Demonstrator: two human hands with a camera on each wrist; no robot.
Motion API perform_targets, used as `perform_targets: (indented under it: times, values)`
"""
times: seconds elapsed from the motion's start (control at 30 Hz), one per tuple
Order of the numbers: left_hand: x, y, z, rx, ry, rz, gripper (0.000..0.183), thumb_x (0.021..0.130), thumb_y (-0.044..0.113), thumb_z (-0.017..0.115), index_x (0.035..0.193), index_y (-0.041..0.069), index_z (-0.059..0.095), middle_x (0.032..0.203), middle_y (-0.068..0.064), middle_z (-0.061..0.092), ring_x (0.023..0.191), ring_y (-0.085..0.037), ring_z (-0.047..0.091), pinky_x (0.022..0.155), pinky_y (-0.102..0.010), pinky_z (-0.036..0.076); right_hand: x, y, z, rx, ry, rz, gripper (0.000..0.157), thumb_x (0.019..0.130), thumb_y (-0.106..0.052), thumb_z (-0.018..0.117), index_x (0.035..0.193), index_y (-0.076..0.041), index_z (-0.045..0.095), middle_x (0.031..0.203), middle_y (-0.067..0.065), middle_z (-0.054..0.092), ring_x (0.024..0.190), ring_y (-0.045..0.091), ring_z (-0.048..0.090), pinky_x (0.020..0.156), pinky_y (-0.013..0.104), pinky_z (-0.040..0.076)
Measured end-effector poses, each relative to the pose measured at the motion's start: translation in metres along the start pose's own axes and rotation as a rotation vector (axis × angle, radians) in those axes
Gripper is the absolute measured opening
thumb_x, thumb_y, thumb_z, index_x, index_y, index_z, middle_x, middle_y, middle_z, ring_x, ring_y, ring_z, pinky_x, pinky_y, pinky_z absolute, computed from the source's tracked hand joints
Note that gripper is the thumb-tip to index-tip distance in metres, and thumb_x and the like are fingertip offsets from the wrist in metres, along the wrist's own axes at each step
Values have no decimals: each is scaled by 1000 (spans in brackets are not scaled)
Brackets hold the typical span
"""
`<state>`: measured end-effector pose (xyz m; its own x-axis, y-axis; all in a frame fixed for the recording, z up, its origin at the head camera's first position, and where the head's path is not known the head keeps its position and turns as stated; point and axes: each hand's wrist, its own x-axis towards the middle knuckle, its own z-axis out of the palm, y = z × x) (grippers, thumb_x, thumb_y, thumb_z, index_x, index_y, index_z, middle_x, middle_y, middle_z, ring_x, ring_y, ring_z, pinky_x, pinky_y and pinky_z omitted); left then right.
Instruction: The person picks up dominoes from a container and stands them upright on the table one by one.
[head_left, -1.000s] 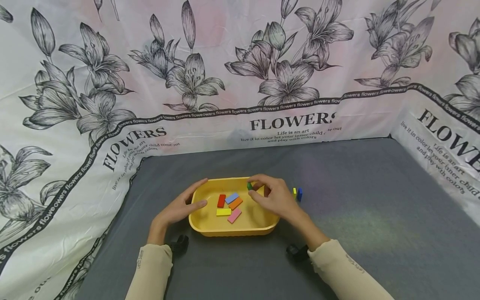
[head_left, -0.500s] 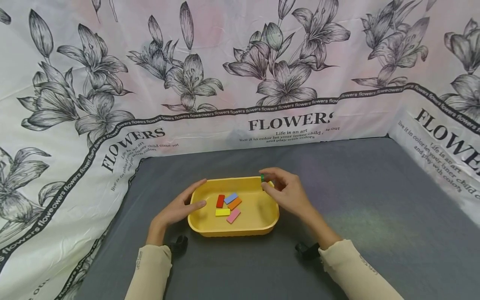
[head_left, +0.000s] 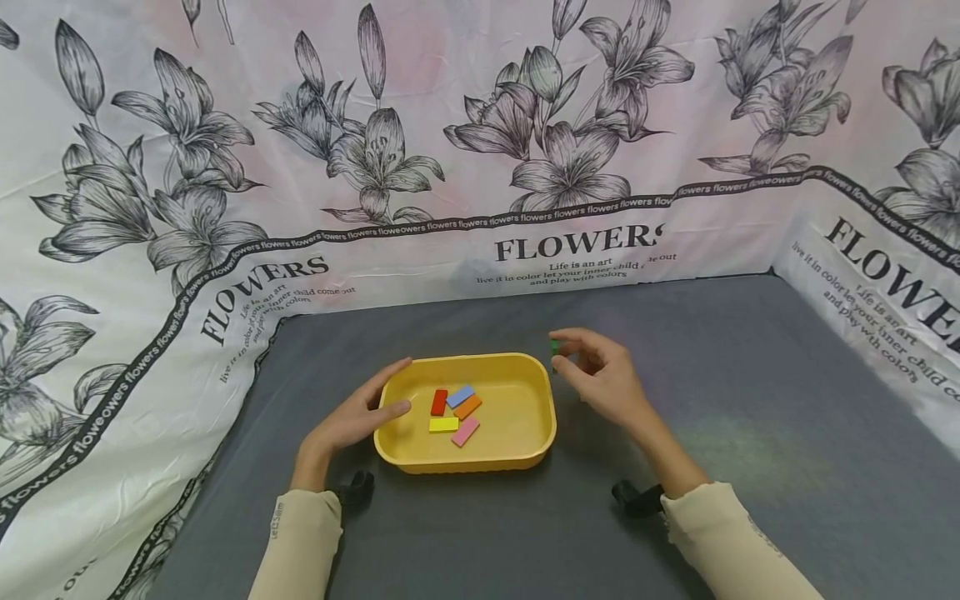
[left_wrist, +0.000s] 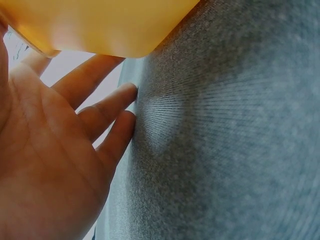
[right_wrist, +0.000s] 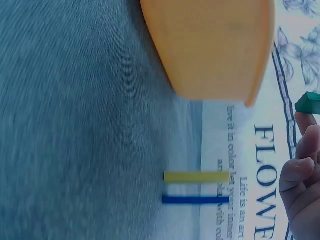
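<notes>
My left hand [head_left: 358,418] rests on the left end of a yellow plastic tray [head_left: 517,421], thumb laid over the rim and index finger along the back corner. Its other fingers [left_wrist: 107,107] extend outside the tray wall. Beyond the tray's right back corner, my right hand [head_left: 603,377] pinches a small green block [head_left: 554,345] between thumb and fingertips, raised above the table. On the tray floor lie a red block [head_left: 438,403], a light blue block [head_left: 460,396], an orange block [head_left: 467,407], a yellow block [head_left: 443,425] and a pink block [head_left: 465,432].
In the right wrist view, a yellow block [right_wrist: 197,177] and a dark blue block [right_wrist: 195,200] stand upright side by side on the table; my right hand hides them in the head view. A flower-printed cloth [head_left: 420,275] borders the grey table [head_left: 487,533] behind and at both sides.
My right hand has carried the green block from above the tray's inside out past its right end. The two upright blocks have become hidden behind that hand. My left hand stays on the tray.
</notes>
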<state>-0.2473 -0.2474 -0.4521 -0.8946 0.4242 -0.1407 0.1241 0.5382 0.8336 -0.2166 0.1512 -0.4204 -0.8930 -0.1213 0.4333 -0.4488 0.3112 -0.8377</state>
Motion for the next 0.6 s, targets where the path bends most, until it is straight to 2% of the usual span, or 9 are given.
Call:
perform_targets:
  times: [0.23, 0.47, 0.6]
  values:
    - [1, -2, 0, -5, 2, 1, 70, 100, 33, 64, 160, 39, 27, 169, -4, 24, 148, -36, 36, 121, -63, 30, -6, 7, -21, -62, 50, 13, 34, 94, -6, 71, 128, -12, 68, 100, 16, 74, 55, 12, 48, 49, 25, 41]
    - [1, -2, -1, -5, 1, 4, 69, 100, 34, 64, 159, 40, 27, 169, -3, 24, 149, -36, 36, 121, -63, 29, -13, 18, -40, -119, 84, 95, 29, 97, -14, 70, 126, -13, 69, 103, 16, 73, 59, 10, 51, 50, 27, 40]
    - [2, -2, -1, -5, -2, 7, 69, 100, 34, 64, 159, 40, 27, 169, -3, 24, 149, -36, 35, 121, -63, 29, -17, 26, -48, -128, 79, 110, 30, 97, -13, 70, 127, -12, 69, 104, 17, 73, 60, 10, 54, 50, 26, 41]
